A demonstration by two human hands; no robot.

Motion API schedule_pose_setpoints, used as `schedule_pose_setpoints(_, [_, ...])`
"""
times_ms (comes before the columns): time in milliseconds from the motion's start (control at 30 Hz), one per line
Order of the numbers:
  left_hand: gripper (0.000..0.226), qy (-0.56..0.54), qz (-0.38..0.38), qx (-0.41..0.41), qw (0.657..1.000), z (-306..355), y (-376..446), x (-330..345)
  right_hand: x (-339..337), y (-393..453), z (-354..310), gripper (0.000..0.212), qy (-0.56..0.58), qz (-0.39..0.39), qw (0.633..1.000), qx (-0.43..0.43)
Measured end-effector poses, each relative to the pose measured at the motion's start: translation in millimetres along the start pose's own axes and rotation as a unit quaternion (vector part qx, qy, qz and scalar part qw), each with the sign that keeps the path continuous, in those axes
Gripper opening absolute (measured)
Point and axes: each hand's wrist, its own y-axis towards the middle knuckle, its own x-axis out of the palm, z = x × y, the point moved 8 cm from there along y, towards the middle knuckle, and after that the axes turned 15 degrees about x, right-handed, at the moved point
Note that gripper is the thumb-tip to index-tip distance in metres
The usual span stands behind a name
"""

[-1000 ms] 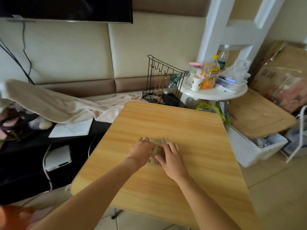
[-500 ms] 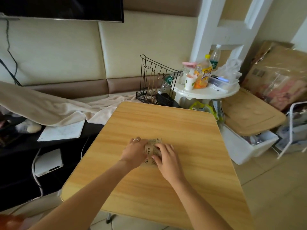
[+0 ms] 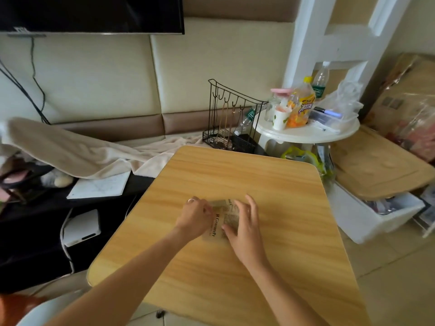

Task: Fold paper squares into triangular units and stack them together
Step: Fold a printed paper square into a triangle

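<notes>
A small square of printed, newspaper-style paper (image 3: 220, 220) lies on the wooden table (image 3: 270, 184), near its middle. My left hand (image 3: 195, 216) covers the paper's left side with its fingers curled down onto the sheet; a ring shows on one finger. My right hand (image 3: 244, 222) lies on the paper's right side, fingers spread and fairly straight, thumb pressing near the lower edge. Much of the sheet is hidden under both hands, and its fold state is unclear.
Behind the table stands a black wire rack (image 3: 231, 118). A white round side table (image 3: 306, 131) at the back right carries bottles and a cup. A white bin (image 3: 372, 215) sits right of the table, and a beige cloth (image 3: 82, 154) drapes at left.
My right hand's fingers have spread and lifted somewhat, exposing more of the printed paper between the hands. The camera view shifted slightly. My left hand stays on the paper's left side.
</notes>
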Motion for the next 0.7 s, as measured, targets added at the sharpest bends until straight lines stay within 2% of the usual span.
schedule_pose_setpoints(133, [0.004,-0.014,0.050,0.020,0.998,3,4,-3,-2,5,7,0.058,0.044,0.020,0.998,0.028])
schedule_pose_setpoints(267, [0.005,-0.056,0.095,0.080,0.991,14,1,-4,-13,8,12,0.022,0.091,0.071,0.993,0.028])
schedule_pose_setpoints(367, [0.008,-0.108,0.065,0.066,0.990,16,0,2,-13,11,19,0.006,0.133,0.059,0.988,0.051])
schedule_pose_setpoints(467, [0.013,-0.182,0.031,0.039,0.982,14,4,5,-17,12,23,0.011,0.162,0.070,0.983,0.053])
schedule_pose_setpoints(567, [0.021,-0.258,-0.002,0.039,0.965,16,12,6,-17,17,27,0.025,0.189,0.070,0.977,0.071])
schedule_pose_setpoints(700, [0.032,-0.306,-0.002,0.012,0.952,11,15,5,-8,25,29,0.027,0.228,-0.008,0.968,0.103])
